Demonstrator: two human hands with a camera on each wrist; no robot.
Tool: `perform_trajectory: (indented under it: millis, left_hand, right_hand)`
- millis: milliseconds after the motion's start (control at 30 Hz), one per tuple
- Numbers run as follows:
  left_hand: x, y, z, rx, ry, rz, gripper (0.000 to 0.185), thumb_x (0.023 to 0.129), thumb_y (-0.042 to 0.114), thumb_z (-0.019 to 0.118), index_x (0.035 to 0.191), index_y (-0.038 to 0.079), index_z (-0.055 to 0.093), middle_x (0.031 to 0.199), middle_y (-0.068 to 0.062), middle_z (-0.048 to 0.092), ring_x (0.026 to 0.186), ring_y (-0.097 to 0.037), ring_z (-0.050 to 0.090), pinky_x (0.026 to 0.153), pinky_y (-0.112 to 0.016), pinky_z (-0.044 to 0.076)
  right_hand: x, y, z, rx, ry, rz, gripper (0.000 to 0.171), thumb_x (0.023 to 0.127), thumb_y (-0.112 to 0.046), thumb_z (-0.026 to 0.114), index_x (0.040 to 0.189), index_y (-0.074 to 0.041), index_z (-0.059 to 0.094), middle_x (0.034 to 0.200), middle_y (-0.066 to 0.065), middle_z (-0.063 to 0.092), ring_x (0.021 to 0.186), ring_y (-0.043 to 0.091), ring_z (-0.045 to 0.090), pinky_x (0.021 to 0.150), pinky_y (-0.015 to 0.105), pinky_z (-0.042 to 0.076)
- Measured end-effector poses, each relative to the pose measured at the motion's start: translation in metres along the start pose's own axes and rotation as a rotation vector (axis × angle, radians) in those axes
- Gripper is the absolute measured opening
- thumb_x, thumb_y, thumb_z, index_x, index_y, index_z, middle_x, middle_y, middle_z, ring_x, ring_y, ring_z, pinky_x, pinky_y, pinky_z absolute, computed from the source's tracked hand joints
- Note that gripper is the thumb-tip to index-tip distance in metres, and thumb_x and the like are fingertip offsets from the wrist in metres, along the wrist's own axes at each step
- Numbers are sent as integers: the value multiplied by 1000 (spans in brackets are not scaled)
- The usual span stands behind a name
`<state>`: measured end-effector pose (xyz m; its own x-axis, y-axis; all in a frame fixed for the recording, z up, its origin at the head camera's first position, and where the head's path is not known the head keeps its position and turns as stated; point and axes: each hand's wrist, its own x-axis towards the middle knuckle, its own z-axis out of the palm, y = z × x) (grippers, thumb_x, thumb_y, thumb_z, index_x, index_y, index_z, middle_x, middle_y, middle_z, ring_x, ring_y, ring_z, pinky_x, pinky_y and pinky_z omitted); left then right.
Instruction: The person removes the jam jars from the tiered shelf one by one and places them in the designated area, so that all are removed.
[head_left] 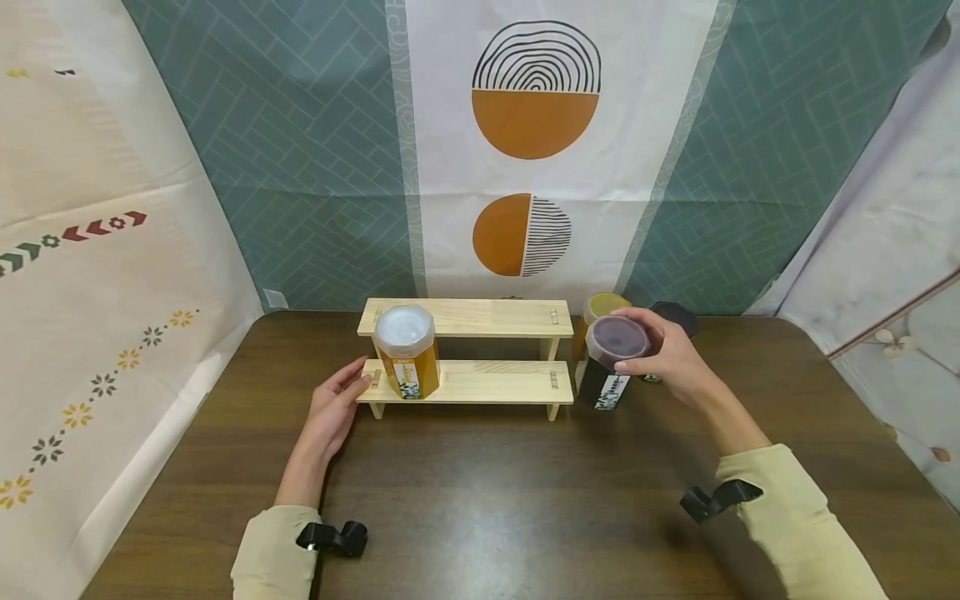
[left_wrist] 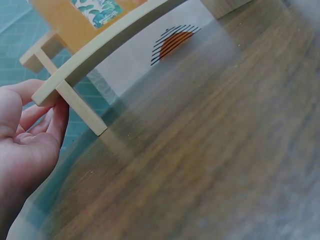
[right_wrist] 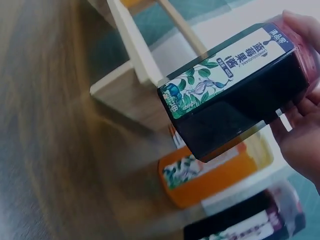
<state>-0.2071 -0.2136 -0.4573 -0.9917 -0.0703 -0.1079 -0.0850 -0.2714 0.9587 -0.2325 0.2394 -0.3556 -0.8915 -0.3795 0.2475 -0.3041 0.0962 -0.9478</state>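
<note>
My right hand (head_left: 671, 358) grips a jar of dark blueberry jam (head_left: 597, 385) by its purple-tinted lid. In the right wrist view this jam jar (right_wrist: 235, 95) is tilted, its white label showing blueberries and leaves, and its base overlaps the shelf end. At the left end of a two-step wooden shelf (head_left: 495, 382), my left hand (head_left: 333, 408) pinches the lower board, thumb on top and fingers beneath. On that board, near the left hand, an orange jar (head_left: 420, 371) with a clear whitish lid stands upright.
Right of the shelf stand a yellow-lidded orange jar (right_wrist: 200, 175) and another dark jar (right_wrist: 245, 222), partly hidden behind my right hand in the head view. The brown table (head_left: 480, 500) meets a patterned cloth backdrop (head_left: 330, 150), with cloth walls at both sides.
</note>
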Motion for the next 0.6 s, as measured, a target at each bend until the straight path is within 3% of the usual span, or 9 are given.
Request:
perform_trajectory:
  millis: [400,600]
  left_hand:
    - [0,-1,0,-18,0,-11,53,90,5,55,137,-5,31,130,-15,35,110,-13,43,88,-18,41]
    - [0,-1,0,-21,3,3,53,91,4,54,137,-6,30,129,-14,36,110,-13,43,88,-18,40]
  right_hand:
    - [-15,43,-5,31,-39,-3,63,66,14,71,123,7,43,113,-1,57,100,14,52,82,22,43]
    - [-17,45,-10,-9,-102,-13,65,71,12,68,128,8,38,121,6,52,105,14,50,85,22,42]
